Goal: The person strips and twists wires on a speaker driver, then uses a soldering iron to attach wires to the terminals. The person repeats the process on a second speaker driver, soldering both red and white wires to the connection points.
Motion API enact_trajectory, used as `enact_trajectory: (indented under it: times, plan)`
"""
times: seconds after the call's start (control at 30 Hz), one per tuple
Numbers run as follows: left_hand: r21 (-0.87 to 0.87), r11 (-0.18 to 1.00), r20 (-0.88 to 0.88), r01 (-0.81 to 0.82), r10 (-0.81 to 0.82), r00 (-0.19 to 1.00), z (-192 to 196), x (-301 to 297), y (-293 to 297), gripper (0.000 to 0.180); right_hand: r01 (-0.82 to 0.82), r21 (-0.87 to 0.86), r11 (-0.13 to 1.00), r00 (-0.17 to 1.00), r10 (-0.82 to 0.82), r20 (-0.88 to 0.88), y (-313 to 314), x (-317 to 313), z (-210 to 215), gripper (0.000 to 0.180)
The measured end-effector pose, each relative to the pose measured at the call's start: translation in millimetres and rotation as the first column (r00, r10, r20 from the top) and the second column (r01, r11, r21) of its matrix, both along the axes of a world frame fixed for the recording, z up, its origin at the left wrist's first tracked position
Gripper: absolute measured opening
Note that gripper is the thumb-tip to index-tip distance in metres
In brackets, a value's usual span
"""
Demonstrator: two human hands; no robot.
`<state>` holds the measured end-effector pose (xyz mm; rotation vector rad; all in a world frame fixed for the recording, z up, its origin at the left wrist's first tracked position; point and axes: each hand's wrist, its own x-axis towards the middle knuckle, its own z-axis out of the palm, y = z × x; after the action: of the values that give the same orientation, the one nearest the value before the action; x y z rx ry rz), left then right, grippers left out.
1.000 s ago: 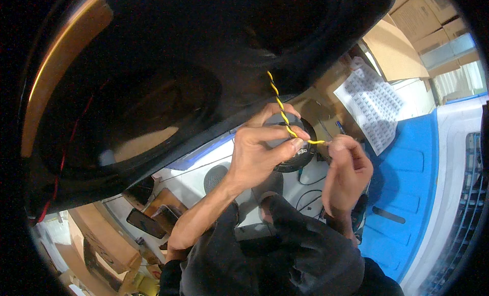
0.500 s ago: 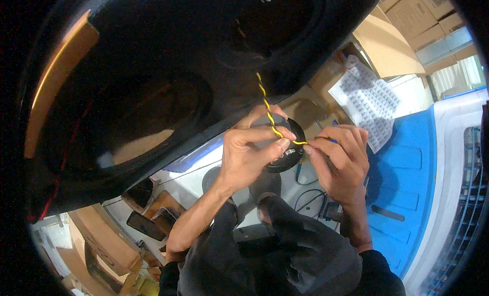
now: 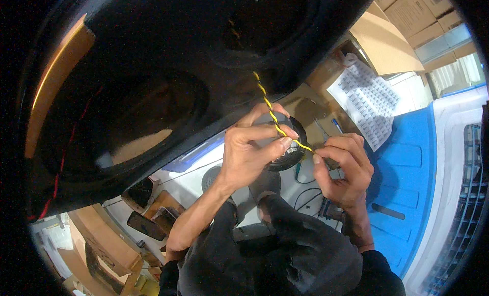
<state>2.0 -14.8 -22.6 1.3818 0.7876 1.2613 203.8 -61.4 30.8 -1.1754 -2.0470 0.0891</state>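
A twisted yellow-and-black wire (image 3: 267,102) comes down from the big black cabinet (image 3: 219,67), which has round openings. My left hand (image 3: 244,151) pinches this wire between thumb and forefinger. Its other fingers reach behind a round black speaker (image 3: 300,133) and hold it up under the wire. Small metal terminals show on the speaker near my thumb. With thumb and forefinger closed, my right hand (image 3: 347,166) grips the loose end of the yellow strand, drawn out to the right of the speaker. The black strand's end is hidden by my left fingers.
A printed white sheet (image 3: 364,100) and an open cardboard box (image 3: 384,44) lie at the right, beside a blue plastic panel (image 3: 402,168). A red wire (image 3: 63,163) hangs in the cabinet's left opening. A phone (image 3: 146,224) and cartons (image 3: 104,240) are at lower left.
My right hand has moved slightly right and down, drawing the yellow strand out straighter. My left hand keeps its hold on the wire and speaker.
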Motion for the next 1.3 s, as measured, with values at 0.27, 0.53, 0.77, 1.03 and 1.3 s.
enact_trajectory:
  times: [0.27, 0.53, 0.77, 1.03, 1.3]
  plan:
    - [0.033, 0.999, -0.037, -0.036, 0.037, 0.999, -2.8, -6.0, -0.7, 0.017, 0.204, -0.239, 0.949, 0.954, -0.248, -0.171, -17.1, 13.7, 0.3, 0.019]
    - [-0.038, 0.999, -0.003, -0.037, 0.037, 0.999, 3.5, -3.8, -3.4, 0.017, -0.089, 0.159, 0.983, 0.975, 0.054, 0.214, 10.9, -4.9, 1.1, 0.032]
    - [-0.016, 1.000, 0.037, 0.004, -0.004, 0.999, -1.4, -2.6, 0.4, 0.017, -0.070, 0.193, 0.979, 0.980, 0.031, 0.199, 0.8, -5.7, -8.8, 0.026]
    - [0.069, 0.997, -0.038, -0.021, 0.023, 0.999, -3.5, -1.0, 3.0, 0.017, -0.010, -0.279, 0.960, 0.906, -0.109, -0.408, -22.0, -9.7, -27.2, 0.009]
    - [-0.017, 0.999, -0.014, -0.045, 0.045, 0.999, -1.1, -1.1, -0.7, 0.016, 0.169, -0.159, 0.973, 0.966, -0.196, -0.171, -26.7, -4.3, -13.9, 0.023]
